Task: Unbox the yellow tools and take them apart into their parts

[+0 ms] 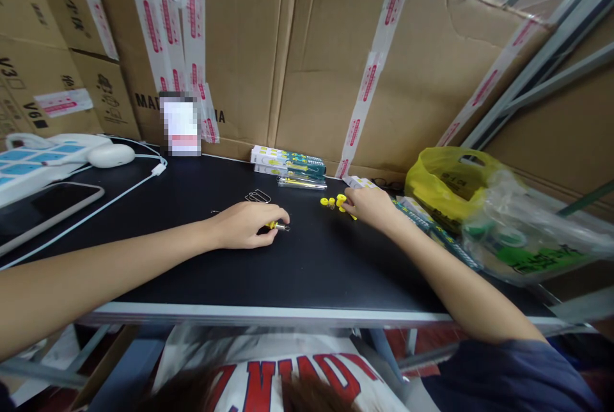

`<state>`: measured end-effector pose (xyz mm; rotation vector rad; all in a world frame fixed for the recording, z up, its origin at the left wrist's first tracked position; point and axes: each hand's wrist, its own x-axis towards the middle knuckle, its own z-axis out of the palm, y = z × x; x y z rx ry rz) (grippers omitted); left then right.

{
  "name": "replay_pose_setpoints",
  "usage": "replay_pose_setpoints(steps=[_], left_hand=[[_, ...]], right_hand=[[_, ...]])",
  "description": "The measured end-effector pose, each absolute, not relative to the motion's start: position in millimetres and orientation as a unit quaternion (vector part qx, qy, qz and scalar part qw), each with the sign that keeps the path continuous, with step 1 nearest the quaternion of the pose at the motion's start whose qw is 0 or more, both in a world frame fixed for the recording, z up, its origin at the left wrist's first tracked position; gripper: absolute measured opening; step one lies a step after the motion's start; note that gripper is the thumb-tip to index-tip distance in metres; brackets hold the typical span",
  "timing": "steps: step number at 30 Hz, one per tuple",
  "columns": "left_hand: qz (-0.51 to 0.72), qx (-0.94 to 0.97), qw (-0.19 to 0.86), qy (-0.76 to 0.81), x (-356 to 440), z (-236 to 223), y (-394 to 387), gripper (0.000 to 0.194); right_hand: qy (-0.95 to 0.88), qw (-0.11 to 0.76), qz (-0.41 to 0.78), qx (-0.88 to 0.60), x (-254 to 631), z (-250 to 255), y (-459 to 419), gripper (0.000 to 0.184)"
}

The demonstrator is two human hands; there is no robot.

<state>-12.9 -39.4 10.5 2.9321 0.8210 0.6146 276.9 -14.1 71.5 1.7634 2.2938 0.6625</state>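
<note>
My left hand [247, 225] rests on the black table [192, 258], fingers curled round a small yellow-handled tool [277, 226] with a metal tip sticking out to the right. My right hand [371, 207] lies further right, fingers pinched on a small yellow piece at the edge of a cluster of yellow parts [330, 201]. Between the hands the tabletop is bare. Two metal clips [258, 196] lie just behind my left hand.
Packaged tool boxes [288, 162] are stacked at the back against cardboard cartons [297, 54]. A yellow plastic bag [448, 185] and a clear bag [522, 233] sit at right. A power strip [33, 162], white cable [119, 191] and tablet [48, 204] lie at left.
</note>
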Motion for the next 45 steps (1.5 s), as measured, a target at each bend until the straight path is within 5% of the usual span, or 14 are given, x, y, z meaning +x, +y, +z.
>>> replay_pose_setpoints(steps=[9, 16, 27, 35, 45], left_hand=[[0.211, 0.94, 0.065, 0.259, -13, 6, -39, 0.031], [0.221, 0.959, -0.004, 0.176, -11, 13, -39, 0.019], [0.318, 0.922, -0.219, 0.03, -8, 20, -54, 0.019], [0.331, 0.923, -0.184, 0.07, -11, 20, -51, 0.019], [0.334, 0.899, -0.046, 0.28, -22, 17, -32, 0.019]], right_hand=[[0.891, -0.061, 0.076, 0.443, 241, 53, -47, 0.018], [0.925, -0.105, -0.013, 0.366, 228, 37, -61, 0.01], [0.911, -0.147, -0.058, 0.38, 231, 26, -53, 0.053], [0.9, -0.149, -0.052, 0.406, 231, 24, -48, 0.019], [0.869, -0.177, -0.031, 0.46, 236, 24, -35, 0.016]])
